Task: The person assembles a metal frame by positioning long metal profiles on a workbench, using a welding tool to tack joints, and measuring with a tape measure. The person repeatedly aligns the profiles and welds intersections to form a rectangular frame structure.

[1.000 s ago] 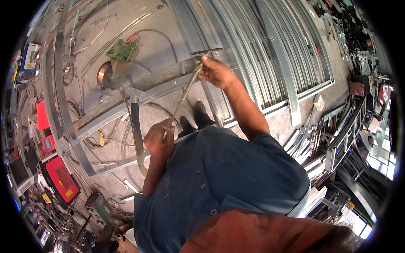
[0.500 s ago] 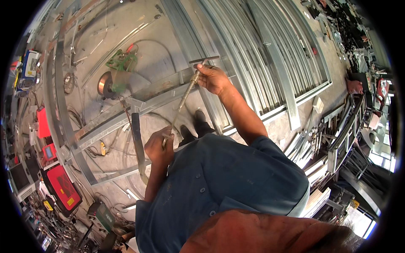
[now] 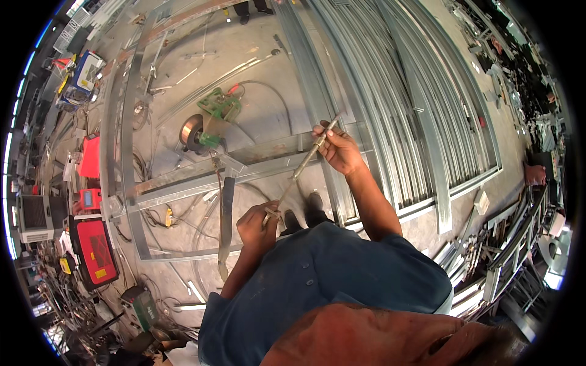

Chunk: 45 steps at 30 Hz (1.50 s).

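A long, thin metal rod (image 3: 300, 169) slants between my two hands in front of my body. My right hand (image 3: 342, 154) grips its far part, thumb along the metal and fingers curled around it. Past that hand, the rod's far end is thin and blurred. My left hand (image 3: 253, 229) is closed around the near end, where a small metal crosspiece (image 3: 271, 215) sticks out by the fingers. Under the rod lies a welded metal frame (image 3: 268, 169). A dark, bar-like piece (image 3: 227, 207) rests across the frame, left of my left hand.
A green wire feeder (image 3: 218, 107) with a copper wire spool (image 3: 191, 133) stands on the floor ahead. Long metal profiles (image 3: 421, 122) lie stacked on the right. On the left are a red-and-black case (image 3: 94, 253) and loose cables. Another person's shoes (image 3: 247, 15) show far ahead.
The view has shifted, so the scene sits further right and lower, and another person's shoes now show. The rod's far crosspiece, earlier seen broadside, no longer shows across it. Both hands keep their grip.
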Each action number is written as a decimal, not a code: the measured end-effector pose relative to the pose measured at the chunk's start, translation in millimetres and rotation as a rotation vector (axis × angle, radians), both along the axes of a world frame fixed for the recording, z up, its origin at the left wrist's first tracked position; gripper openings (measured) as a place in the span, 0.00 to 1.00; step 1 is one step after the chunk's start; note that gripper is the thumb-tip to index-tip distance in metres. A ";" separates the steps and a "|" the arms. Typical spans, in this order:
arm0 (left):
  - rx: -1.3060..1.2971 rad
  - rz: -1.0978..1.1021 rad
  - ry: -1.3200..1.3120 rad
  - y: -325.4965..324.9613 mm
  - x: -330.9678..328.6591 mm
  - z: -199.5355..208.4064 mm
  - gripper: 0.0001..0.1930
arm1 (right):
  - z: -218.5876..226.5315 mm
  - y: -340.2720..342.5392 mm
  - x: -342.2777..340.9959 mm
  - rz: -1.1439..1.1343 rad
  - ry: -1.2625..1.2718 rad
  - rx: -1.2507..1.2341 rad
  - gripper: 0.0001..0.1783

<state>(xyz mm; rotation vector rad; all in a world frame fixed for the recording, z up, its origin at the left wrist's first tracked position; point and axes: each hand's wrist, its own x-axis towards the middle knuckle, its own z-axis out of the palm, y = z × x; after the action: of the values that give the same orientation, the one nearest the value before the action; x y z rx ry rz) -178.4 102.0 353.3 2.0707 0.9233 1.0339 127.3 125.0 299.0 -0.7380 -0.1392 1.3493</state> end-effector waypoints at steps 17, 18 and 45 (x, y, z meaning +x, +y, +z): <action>-0.012 -0.021 0.022 4.0 -1.0 6.6 0.06 | 2.7 -2.0 11.5 0.127 -0.121 -0.178 0.24; -0.026 -0.024 0.024 5.3 0.7 8.4 0.06 | -14.6 1.4 18.6 0.130 -0.151 -0.221 0.24; -1.418 0.068 -0.541 74.4 140.8 -176.7 0.17 | -96.5 -37.4 152.0 -0.312 -0.163 -0.206 0.14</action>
<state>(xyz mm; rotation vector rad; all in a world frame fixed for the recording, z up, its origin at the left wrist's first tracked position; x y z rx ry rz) -37.6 176.4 176.5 0.5523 0.9681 0.5601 279.3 87.6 202.5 -1.0000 -0.0126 1.0146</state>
